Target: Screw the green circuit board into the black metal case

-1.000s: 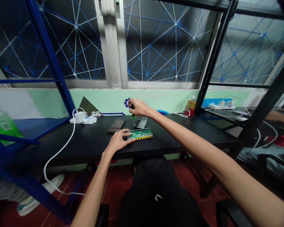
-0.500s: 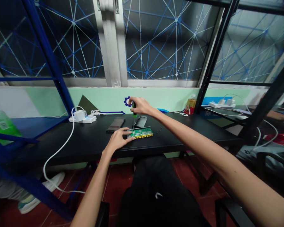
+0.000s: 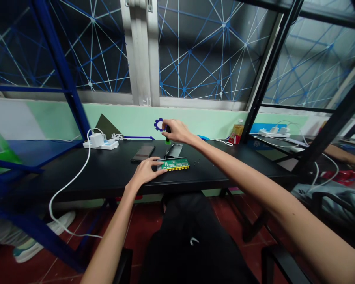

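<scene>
A green circuit board (image 3: 176, 163) with a row of yellow ports along its near edge lies on the black desk. My left hand (image 3: 146, 169) grips the board's left end, thumb on the near side and fingers on the far side. Above it, my right hand (image 3: 177, 131) is closed round the handle of a green and black screwdriver (image 3: 168, 141). The shaft points down to the board's left part; I cannot make out the exact contact at the tip. Just behind the board lies a dark metal cover (image 3: 175, 150).
A smartphone (image 3: 143, 153) lies left of the cover. Tiny screws (image 3: 197, 162) are scattered right of the board. A white power strip (image 3: 102, 144) with its cable sits at left, a drink bottle (image 3: 236, 132) at back right. Another person's arm (image 3: 337, 152) shows at far right.
The whole view has shifted slightly. Both hands keep the same hold, the left on the board and the right on the screwdriver, which stays over the board's left part.
</scene>
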`<state>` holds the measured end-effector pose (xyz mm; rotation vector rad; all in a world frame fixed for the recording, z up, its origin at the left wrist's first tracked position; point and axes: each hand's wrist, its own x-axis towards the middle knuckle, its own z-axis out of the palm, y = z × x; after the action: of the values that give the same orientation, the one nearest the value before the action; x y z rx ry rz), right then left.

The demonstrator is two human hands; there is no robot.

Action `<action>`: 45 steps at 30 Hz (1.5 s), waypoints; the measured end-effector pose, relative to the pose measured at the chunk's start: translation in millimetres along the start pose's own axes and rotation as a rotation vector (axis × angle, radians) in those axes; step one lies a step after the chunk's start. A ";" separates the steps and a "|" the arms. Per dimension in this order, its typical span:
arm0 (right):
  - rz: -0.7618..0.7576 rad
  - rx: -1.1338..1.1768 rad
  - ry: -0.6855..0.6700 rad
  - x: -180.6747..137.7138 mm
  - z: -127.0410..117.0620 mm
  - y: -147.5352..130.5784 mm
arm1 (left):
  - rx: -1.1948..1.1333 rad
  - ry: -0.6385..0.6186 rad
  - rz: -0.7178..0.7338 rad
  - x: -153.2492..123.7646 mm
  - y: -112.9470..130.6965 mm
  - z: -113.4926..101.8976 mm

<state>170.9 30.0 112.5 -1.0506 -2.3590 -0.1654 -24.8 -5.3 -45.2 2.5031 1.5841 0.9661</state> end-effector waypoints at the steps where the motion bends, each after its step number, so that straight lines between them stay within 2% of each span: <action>1: 0.006 -0.001 0.003 -0.3 -0.6 -0.5 | 0.000 0.003 -0.002 -0.1 0.3 -0.2; 7: 0.047 -0.021 0.010 -2.3 -3.0 -3.1 | -0.027 0.012 -0.011 -1.7 6.2 -3.2; 12: 0.025 -0.024 0.002 -5.1 -3.7 -2.1 | -0.048 0.047 -0.013 -1.5 9.6 -5.1; 17: -0.021 0.021 -0.002 -6.3 -0.9 0.5 | -0.143 0.256 -0.011 3.7 17.4 -9.2; 21: -0.027 0.062 0.016 -1.2 4.7 3.9 | -0.198 0.357 -0.122 13.5 37.5 -8.1; 24: 0.014 0.094 0.029 3.5 8.4 6.2 | -0.224 0.360 -0.234 21.7 52.1 -0.7; 27: 0.042 0.122 0.044 5.6 10.0 7.8 | -0.244 0.354 -0.274 26.2 56.1 7.7; 35: 0.045 0.245 0.060 5.6 10.9 6.3 | -0.230 0.302 -0.248 26.2 36.3 17.6; 45: 0.005 0.202 0.024 11.2 8.6 -11.2 | -0.213 0.337 -0.228 28.1 33.9 19.9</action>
<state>153.0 32.4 112.3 -0.9521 -2.2955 0.0613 20.9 7.3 -36.2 2.0490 1.6935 1.4887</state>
